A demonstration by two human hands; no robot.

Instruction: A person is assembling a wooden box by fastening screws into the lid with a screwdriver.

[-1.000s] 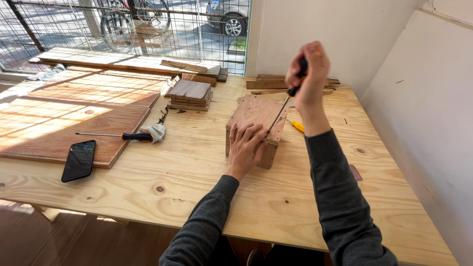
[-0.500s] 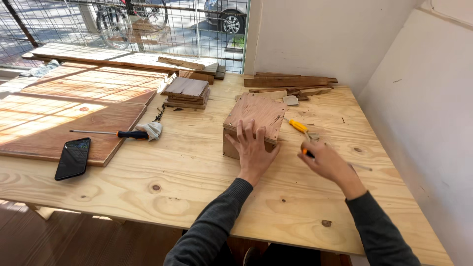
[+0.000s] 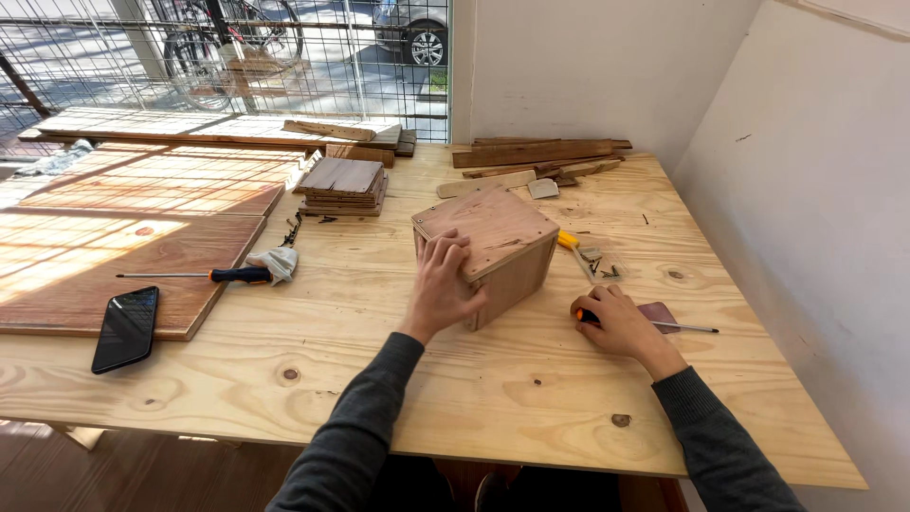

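While sunlight falls across the upper left of the frame, the left hand point(image 3: 444, 283) lies flat with fingers spread against the near corner of a small wooden box point(image 3: 493, 248), which stands at the centre of the frame on a pale plywood table point(image 3: 379, 379). Just right of the box, toward the lower right, the right hand point(image 3: 618, 322) rests on the table, curled closed around the handle of a screwdriver point(image 3: 664, 325) whose thin shaft lies flat and points right, over a small dark red piece point(image 3: 657, 313). Behind that hand, near the box's right side, lie a yellow-handled tool point(image 3: 569, 243) and some loose screws point(image 3: 602, 270). Left of the box, well apart from it, a second screwdriver point(image 3: 213, 276) with a black and orange handle lies beside a crumpled white cloth point(image 3: 275, 263). A dark phone point(image 3: 126, 328) lies on a reddish board point(image 3: 114, 265) at the left edge. A stack of thin wooden panels point(image 3: 341, 186) sits behind the box, and long wood strips point(image 3: 536, 155) lie at the table's far edge.
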